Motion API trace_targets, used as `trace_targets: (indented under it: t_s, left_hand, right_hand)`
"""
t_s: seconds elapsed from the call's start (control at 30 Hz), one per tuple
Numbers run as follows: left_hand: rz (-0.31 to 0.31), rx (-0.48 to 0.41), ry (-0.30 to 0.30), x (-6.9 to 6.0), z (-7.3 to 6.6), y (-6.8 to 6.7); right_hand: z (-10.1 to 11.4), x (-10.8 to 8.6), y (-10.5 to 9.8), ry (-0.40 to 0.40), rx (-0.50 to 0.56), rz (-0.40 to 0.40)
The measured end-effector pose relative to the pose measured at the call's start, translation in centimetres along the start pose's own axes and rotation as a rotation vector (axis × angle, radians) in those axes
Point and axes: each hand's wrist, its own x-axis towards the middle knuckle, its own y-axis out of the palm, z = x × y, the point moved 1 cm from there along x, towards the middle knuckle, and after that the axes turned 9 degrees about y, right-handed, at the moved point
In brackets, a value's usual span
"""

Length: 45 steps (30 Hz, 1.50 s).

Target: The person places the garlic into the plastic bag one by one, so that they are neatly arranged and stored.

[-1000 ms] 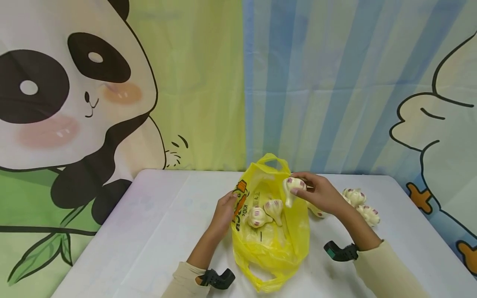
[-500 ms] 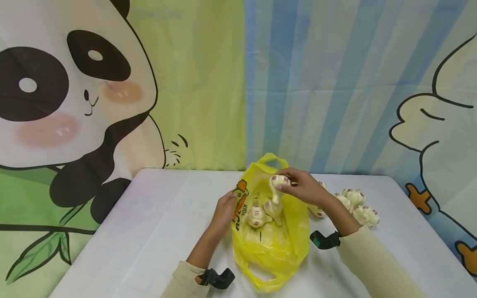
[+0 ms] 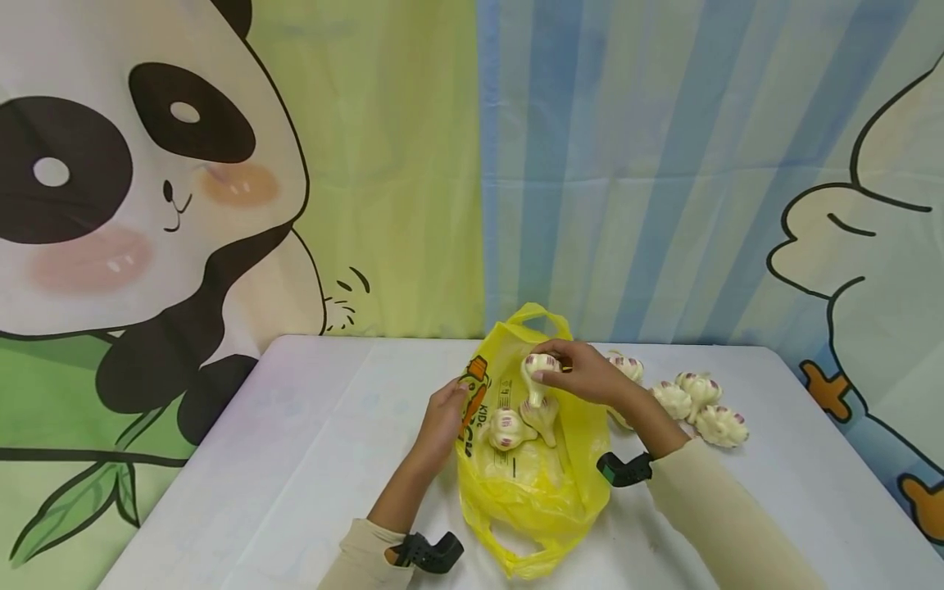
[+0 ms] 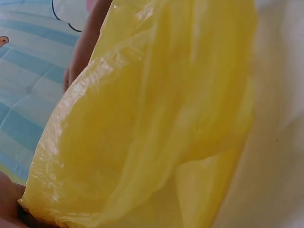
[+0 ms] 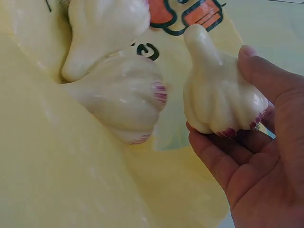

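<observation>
A yellow plastic bag (image 3: 534,479) lies with its mouth open on the white table. At its left edge my left hand (image 3: 444,419) pinches the plastic; in the left wrist view the raised bag wall hides most of that hand. Over the bag's opening, my right hand (image 3: 586,374) holds a garlic bulb (image 5: 223,95) between thumb and fingers, its stem pointing down in the head view. Two more bulbs lie in the bag: a left one (image 3: 506,430) and a right one (image 3: 541,419), just below the held bulb.
Several garlic bulbs (image 3: 721,426) lie on the table (image 3: 324,426) to the right, some partly behind my right forearm. One bulb (image 3: 627,366) sits close by the bag's right side. A printed curtain (image 3: 413,164) hangs behind the table.
My right hand has moved left with the garlic bulb, from the bag's right rim to above the bulbs inside. My left hand stays at the bag's edge.
</observation>
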Motion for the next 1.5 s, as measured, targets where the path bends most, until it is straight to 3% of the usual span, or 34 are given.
trace_targets:
  t_s: [0.2,0.53,0.8,1.2,1.5]
  left_hand:
    - [0.005,0.006,-0.01,0.1,0.1,0.1]
    - [0.013,0.006,-0.003,-0.1,-0.7,0.2]
    - [0.014,-0.006,0.009,0.1,0.0,0.1]
    - [0.014,-0.007,0.007,0.1,0.0,0.1]
    - [0.006,-0.009,0.004,0.0,-0.1,0.0]
  right_hand:
    - [-0.9,0.4,0.8,-0.002,-0.014,0.02]
    - [-0.6,0.4,1.4,-0.027,0.006,0.043]
    - [-0.5,0.4,1.4,-0.02,0.011,0.056]
    - [-1.5,0.0,1.5,-0.015,0.051,0.035]
    - [-1.9,-0.3,1.1,-0.028,0.009,0.001]
